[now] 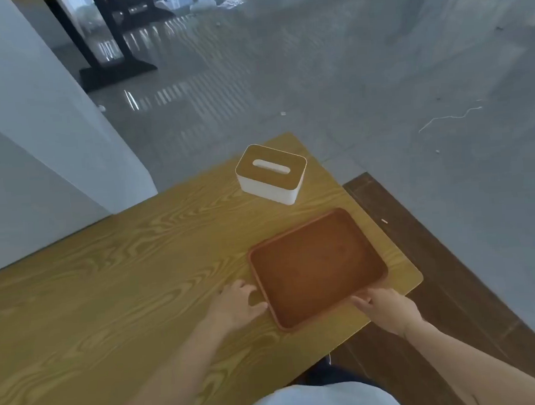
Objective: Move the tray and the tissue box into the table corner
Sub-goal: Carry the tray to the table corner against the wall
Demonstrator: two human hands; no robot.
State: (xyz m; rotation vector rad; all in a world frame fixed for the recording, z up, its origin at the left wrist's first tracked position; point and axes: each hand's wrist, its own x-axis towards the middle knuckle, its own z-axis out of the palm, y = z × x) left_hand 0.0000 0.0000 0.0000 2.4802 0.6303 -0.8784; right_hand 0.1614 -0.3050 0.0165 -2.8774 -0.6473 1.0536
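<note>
Head view: brown tray (318,266) lies flat on wooden table (108,290), near its right edge, w/ nothing in it. Left hand (235,304) rests on table at tray's left rim, fingers loosely spread & touching rim, not clamped. Right hand (383,304) sits at tray's near-right rim, fingers on the edge; can't tell if it really grips. Tissue box (270,174), white w/ wood top, stands beyond tray, apart from it, by far table corner.

Left hand (238,305) loosely spread, right hand (383,306) apparently half-curled, forearms extended
</note>
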